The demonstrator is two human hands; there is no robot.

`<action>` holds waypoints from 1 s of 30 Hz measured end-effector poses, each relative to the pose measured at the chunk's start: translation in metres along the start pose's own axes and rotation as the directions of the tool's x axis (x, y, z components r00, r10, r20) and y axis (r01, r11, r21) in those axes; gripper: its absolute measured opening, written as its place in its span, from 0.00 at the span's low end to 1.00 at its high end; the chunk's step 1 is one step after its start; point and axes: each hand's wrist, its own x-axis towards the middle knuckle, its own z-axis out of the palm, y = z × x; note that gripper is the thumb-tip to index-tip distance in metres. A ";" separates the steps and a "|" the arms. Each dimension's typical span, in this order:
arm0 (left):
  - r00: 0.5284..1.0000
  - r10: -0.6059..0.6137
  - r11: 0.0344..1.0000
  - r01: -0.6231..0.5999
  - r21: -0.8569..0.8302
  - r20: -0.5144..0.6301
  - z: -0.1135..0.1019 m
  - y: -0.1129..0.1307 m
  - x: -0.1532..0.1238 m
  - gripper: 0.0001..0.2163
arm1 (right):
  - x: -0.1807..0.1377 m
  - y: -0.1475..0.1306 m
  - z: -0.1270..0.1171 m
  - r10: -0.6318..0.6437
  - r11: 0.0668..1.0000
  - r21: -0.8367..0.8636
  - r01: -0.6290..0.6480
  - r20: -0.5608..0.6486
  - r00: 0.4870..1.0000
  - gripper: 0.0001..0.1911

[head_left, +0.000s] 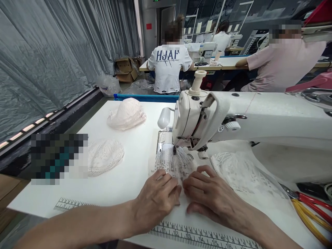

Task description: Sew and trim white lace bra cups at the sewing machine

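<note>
Gathered white lace (169, 160) lies under the needle of a white sewing machine (220, 107), its folds fanning out toward me. My left hand (159, 199) has its fingers curled on the near left edge of the lace. Close beside it, my right hand (210, 193) bends its fingers over the near right edge, thumb tucked low. Both hands rest just in front of the needle; the fingertips are partly hidden. More white lace (241, 169) spreads under the machine arm, to the right of my right hand.
On the white tabletop (135, 148) lie a pale pink lace piece (127, 114) and a white lace piece (106, 157). Yellow-handled scissors (306, 214) and a red-handled tool (313, 200) sit at right. A printed ruler (202, 237) runs along the front. Several people work beyond, one in a white shirt (168, 69).
</note>
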 end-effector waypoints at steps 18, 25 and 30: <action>0.998 -0.069 0.993 0.067 0.099 0.013 0.021 -0.044 0.020 0.13 | 0.017 0.039 0.022 0.218 0.898 -0.352 -0.265 -0.167 0.961 0.34; 0.997 -0.077 0.989 0.072 0.127 0.029 0.028 -0.051 0.025 0.10 | 0.019 0.042 0.022 0.245 0.874 -0.390 -0.291 -0.164 0.956 0.32; 0.996 -0.071 0.990 0.064 0.128 0.051 0.025 -0.054 0.028 0.09 | 0.017 0.043 0.021 0.232 0.875 -0.394 -0.281 -0.168 0.958 0.26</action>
